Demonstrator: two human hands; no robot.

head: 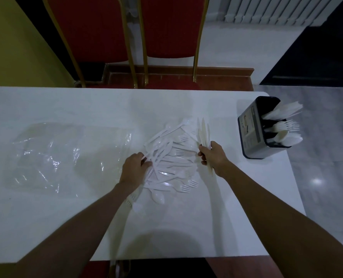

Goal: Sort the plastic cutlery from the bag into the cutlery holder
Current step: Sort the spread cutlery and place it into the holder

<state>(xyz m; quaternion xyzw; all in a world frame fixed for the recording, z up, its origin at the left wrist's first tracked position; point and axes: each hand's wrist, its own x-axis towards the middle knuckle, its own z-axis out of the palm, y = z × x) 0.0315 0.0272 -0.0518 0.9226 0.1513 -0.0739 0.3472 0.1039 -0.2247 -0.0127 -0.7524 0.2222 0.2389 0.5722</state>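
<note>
Plastic cutlery (pixel 170 163) lies in a loose white pile in the middle of the desk (pixel 66 105), with knives, forks and spoons crossed over each other. The clear bag (pixel 66 155) lies flat to the left of the pile and looks empty. The cutlery holder (pixel 252 135) stands at the right end of the desk, apart from the pile. It has forks (pixel 287 126) in the middle compartment, spoons (pixel 289 139) in the near one, and in the far one long flat pieces that I take for knives.

The right hand (pixel 212 155) is closed around a small bundle of knives (pixel 203 131), blades pointing away from the person, at the right edge of the pile. The left hand (pixel 133 167) rests with bent fingers on the left edge of the pile. Whether it pinches a piece or only touches it, I cannot tell.

The step in hand seems to be the collecting of knives. To do it well, I think the left hand should pull out one knife at a time by its handle, so that the fork teeth do not catch, and add it to the bundle with the blade in the same direction. The bundle should then go into the far compartment only, handles down, and gently, because the holder stands near the desk edge.
</note>
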